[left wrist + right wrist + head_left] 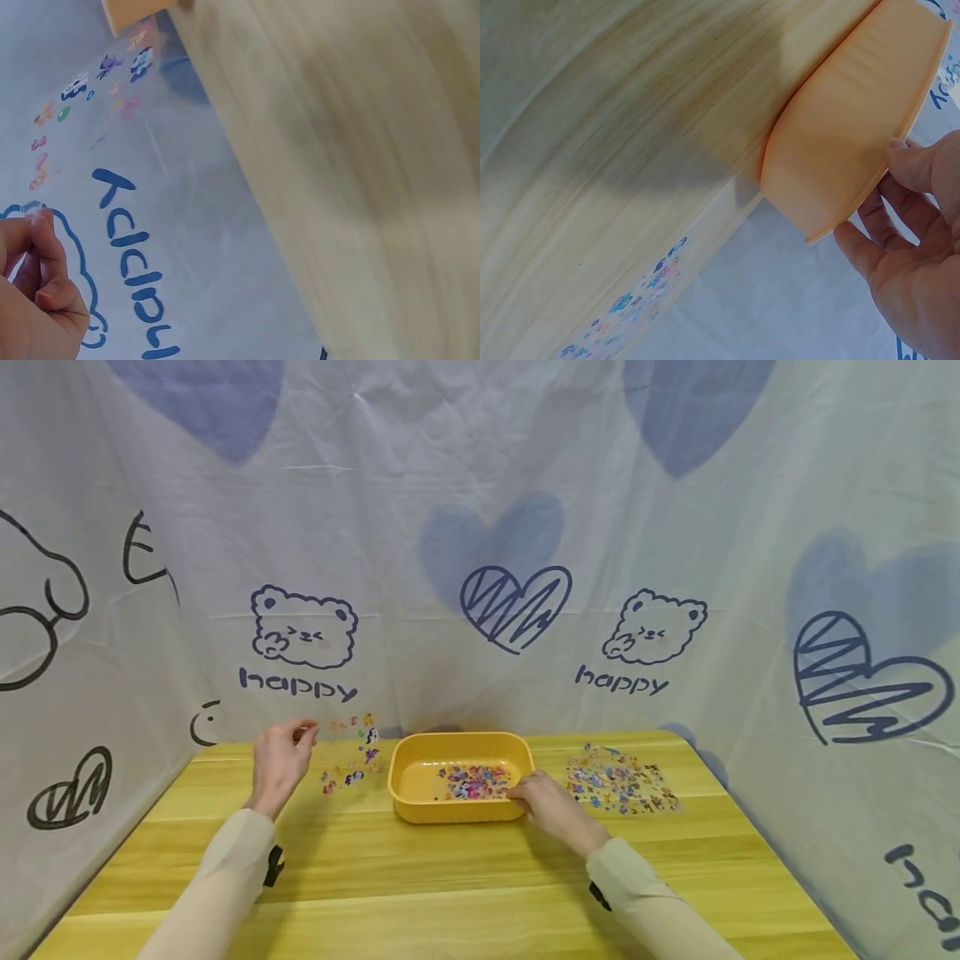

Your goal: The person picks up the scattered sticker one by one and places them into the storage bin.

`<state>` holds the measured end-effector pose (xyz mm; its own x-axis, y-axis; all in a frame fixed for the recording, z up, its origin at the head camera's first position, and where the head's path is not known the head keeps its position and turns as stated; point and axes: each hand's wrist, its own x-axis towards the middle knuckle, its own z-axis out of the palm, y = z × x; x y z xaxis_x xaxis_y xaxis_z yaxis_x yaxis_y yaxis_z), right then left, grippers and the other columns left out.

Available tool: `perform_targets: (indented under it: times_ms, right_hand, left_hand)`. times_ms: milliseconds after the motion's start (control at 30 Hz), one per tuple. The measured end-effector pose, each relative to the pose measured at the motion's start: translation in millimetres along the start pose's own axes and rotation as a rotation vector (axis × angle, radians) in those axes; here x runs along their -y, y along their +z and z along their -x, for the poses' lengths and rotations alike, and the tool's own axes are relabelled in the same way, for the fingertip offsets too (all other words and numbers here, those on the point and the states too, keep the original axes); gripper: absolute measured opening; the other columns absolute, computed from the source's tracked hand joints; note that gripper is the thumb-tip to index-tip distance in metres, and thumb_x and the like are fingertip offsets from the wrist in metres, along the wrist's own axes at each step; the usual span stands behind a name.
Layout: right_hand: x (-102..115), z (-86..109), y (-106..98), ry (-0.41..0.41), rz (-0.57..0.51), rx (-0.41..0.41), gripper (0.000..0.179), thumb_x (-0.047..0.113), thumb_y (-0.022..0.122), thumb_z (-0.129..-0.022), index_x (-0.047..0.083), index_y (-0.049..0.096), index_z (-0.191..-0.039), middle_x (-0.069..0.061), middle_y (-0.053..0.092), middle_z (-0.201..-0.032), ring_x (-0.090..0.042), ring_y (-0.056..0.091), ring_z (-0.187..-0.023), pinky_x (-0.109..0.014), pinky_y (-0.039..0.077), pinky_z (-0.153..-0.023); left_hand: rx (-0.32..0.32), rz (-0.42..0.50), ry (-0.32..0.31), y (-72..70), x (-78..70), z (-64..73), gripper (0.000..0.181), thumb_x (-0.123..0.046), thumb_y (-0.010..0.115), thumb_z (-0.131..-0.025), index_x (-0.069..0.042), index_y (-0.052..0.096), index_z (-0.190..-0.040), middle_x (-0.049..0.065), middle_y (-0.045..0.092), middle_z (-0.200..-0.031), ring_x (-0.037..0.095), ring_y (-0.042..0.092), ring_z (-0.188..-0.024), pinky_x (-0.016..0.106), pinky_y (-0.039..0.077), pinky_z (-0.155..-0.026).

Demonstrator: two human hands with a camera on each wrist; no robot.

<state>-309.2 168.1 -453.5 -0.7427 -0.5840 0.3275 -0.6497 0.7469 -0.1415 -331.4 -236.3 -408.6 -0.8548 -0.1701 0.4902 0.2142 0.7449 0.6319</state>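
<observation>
My left hand (279,764) pinches the edge of a clear sticker sheet (371,755), which hangs tilted to the left of a yellow plastic bin (457,812). In the left wrist view the sheet's colourful little figures (75,86) stretch from the fingertips towards the bin's corner. My right hand (551,806) grips the right end of the bin's rim; the right wrist view shows the thumb and fingers (907,161) at that rim. Inside the bin lie colourful stickers (476,782), heaped or overlapping; I cannot tell which.
Right of the bin, another clear sheet or sheets of small stickers (618,781) lie on the wood-grain table (420,893). A white curtain (405,552) printed with hearts and bears hangs behind and at both sides.
</observation>
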Motion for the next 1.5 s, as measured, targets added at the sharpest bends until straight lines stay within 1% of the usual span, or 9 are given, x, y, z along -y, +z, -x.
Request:
perform_targets:
  times_ms: [333, 467, 633, 767, 967, 1167, 1267, 1400, 1500]
  right_hand:
    - [0, 0.7, -1, 0.025, -0.018, 0.018, 0.021, -0.001, 0.065, -0.090, 0.004, 0.073, -0.109, -0.007, 0.073, -0.102, -0.022, 0.064, -0.095, -0.036, 0.054, -0.087]
    - [0, 0.3, 0, 0.011, -0.014, 0.012, 0.022, -0.003, 0.065, -0.090, 0.004, 0.073, -0.109, -0.007, 0.073, -0.102, -0.022, 0.064, -0.094, -0.036, 0.054, -0.087]
    - [1, -0.6, 0, -0.021, 0.005, -0.003, 0.020, -0.003, 0.065, -0.090, 0.003, 0.074, -0.106, -0.008, 0.074, -0.099, -0.022, 0.064, -0.092, -0.036, 0.054, -0.086]
    - [1, -0.6, 0, -0.016, 0.003, -0.005, 0.020, -0.003, 0.065, -0.089, 0.003, 0.074, -0.106, -0.008, 0.074, -0.098, -0.022, 0.064, -0.092, -0.036, 0.054, -0.085]
    - [2, -1.1, 0, -0.016, -0.006, 0.010, 0.020, -0.003, 0.065, -0.090, 0.003, 0.074, -0.107, -0.008, 0.073, -0.100, -0.022, 0.064, -0.093, -0.035, 0.054, -0.085]
    - [1, -1.5, 0, -0.019, -0.007, 0.004, 0.021, -0.004, 0.065, -0.089, 0.003, 0.074, -0.107, -0.008, 0.074, -0.100, -0.022, 0.064, -0.092, -0.036, 0.054, -0.085]
    - [1, -1.4, 1, -0.016, -0.008, 0.006, 0.020, -0.003, 0.065, -0.090, 0.003, 0.073, -0.107, -0.008, 0.074, -0.100, -0.022, 0.064, -0.093, -0.036, 0.054, -0.086]
    - [0, -0.2, 0, -0.001, -0.021, 0.014, 0.021, -0.003, 0.064, -0.090, 0.002, 0.073, -0.109, -0.008, 0.073, -0.102, -0.023, 0.064, -0.094, -0.036, 0.054, -0.086]
    - [-1, 0.2, 0, 0.002, -0.021, 0.013, 0.022, -0.003, 0.064, -0.090, 0.003, 0.072, -0.110, -0.008, 0.073, -0.103, -0.022, 0.064, -0.095, -0.036, 0.054, -0.086]
  left_hand:
    - [-0.061, 0.032, 0.022, -0.1, -16.7, -8.9, 0.025, -0.013, 0.051, -0.102, 0.005, 0.066, -0.112, 0.022, 0.069, -0.091, 0.020, 0.057, -0.062, 0.023, 0.044, -0.046]
    - [-0.055, 0.055, 0.034, 1.5, -23.6, -11.4, 0.024, -0.011, 0.051, -0.102, 0.005, 0.066, -0.111, 0.022, 0.069, -0.091, 0.021, 0.056, -0.063, 0.023, 0.044, -0.047]
    - [-0.013, 0.084, 0.036, 6.7, -34.1, -12.1, 0.021, -0.011, 0.050, -0.102, 0.003, 0.065, -0.110, 0.019, 0.066, -0.089, 0.020, 0.052, -0.064, 0.023, 0.043, -0.048]
    - [0.029, 0.124, 0.031, 15.4, -42.2, -13.2, 0.022, -0.011, 0.048, -0.103, 0.002, 0.063, -0.113, 0.019, 0.064, -0.092, 0.021, 0.053, -0.070, 0.022, 0.044, -0.052]
    - [0.109, 0.151, 0.020, 35.8, -49.9, -9.9, 0.022, -0.009, 0.045, -0.103, 0.000, 0.061, -0.115, 0.018, 0.065, -0.098, 0.024, 0.057, -0.079, 0.024, 0.046, -0.060]
    - [0.211, 0.156, 0.024, 57.1, -58.1, -4.5, 0.021, -0.010, 0.044, -0.104, -0.001, 0.060, -0.115, 0.016, 0.063, -0.099, 0.023, 0.056, -0.080, 0.028, 0.045, -0.065]
    - [0.242, 0.167, 0.020, 65.2, -62.4, -2.6, 0.020, -0.009, 0.044, -0.104, -0.002, 0.059, -0.116, 0.016, 0.063, -0.102, 0.023, 0.057, -0.083, 0.030, 0.047, -0.067]
    - [0.294, 0.154, 0.018, 76.6, -65.7, 0.3, 0.019, -0.011, 0.044, -0.104, -0.004, 0.058, -0.116, 0.016, 0.064, -0.105, 0.023, 0.059, -0.086, 0.031, 0.049, -0.070]
    - [0.336, 0.136, 0.026, 86.2, -66.6, 3.2, 0.019, -0.009, 0.045, -0.104, -0.003, 0.060, -0.114, 0.016, 0.066, -0.103, 0.022, 0.059, -0.084, 0.030, 0.050, -0.067]
